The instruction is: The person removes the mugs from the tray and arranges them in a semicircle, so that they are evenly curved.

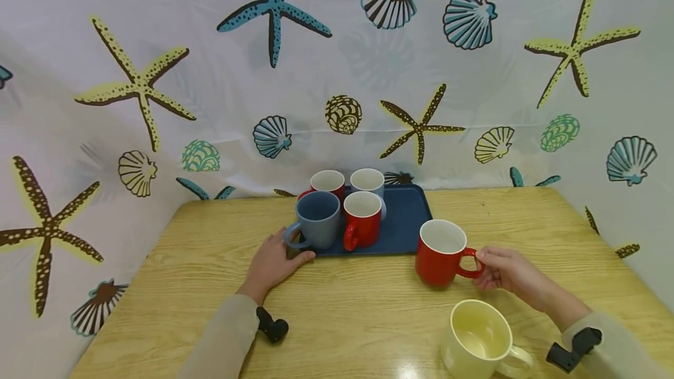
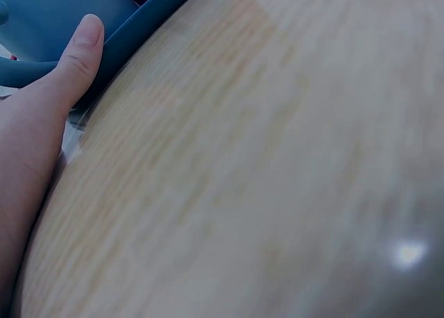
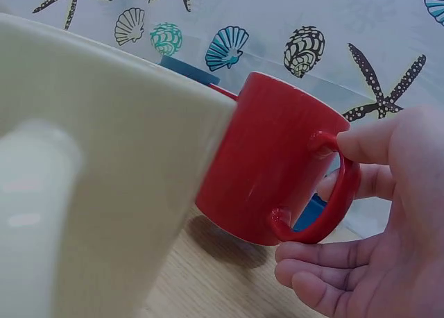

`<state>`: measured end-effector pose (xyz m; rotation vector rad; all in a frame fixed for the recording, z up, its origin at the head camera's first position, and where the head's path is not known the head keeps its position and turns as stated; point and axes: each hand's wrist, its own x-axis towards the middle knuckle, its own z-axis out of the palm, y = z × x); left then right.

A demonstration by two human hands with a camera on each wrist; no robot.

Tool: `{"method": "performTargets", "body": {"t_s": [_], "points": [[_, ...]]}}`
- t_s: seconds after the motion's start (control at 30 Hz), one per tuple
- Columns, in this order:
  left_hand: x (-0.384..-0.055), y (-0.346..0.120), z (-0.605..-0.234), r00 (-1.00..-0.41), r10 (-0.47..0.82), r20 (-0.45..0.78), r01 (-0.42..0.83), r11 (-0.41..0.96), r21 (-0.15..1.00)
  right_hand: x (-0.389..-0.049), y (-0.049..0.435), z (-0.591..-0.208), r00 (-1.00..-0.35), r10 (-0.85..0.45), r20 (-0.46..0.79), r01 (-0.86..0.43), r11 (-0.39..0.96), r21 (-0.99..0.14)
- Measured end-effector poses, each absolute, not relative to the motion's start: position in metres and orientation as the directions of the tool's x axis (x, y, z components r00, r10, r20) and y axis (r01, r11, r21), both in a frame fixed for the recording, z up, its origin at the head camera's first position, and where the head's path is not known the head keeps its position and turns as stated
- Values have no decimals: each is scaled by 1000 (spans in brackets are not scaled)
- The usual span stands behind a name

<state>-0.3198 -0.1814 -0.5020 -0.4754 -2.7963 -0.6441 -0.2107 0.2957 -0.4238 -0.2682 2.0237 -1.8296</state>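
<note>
Near the front right corner of the blue tray [image 1: 405, 221], we have the red mug [image 1: 439, 262] upright in our right hand [image 1: 505, 274], with the table [image 1: 358, 314] under it; whether its base touches the wood we cannot be sure. To manage it well, we should keep the rim level, let the wrist stay loose and lift the base clear of the tray's edge. The yellow mug [image 1: 457, 351] stands close in front, so our knuckles and sleeve would do best to pass wide of it.

Our right hand pinches the handle [image 3: 349, 186], thumb at its top and fingers curled at the loop and beneath; a firm pinch seems wise, since the mug's weight hangs to one side. Our left hand [image 1: 271, 268] is spread at the tray's front left corner, thumb along the edge beside the dark blue mug [image 1: 318, 230]; its fingertips are hidden. That looks a good brace against sliding.
</note>
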Motion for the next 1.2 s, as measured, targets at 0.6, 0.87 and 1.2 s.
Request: {"method": "performTargets", "body": {"t_s": [0.6, 0.87, 1.2], "points": [[-321, -181, -502, -920, 266, 287, 365, 849, 383, -192, 297, -432, -848, -510, -148, 115, 95, -989], [-321, -182, -503, -922, 266, 282, 362, 851, 380, -185, 299, -436, -815, -555, -164, 127, 106, -986], [-318, -180, -499, -921, 269, 280, 365, 849, 383, -179, 304, -442, -779, -616, -121, 110, 56, -992]]}}
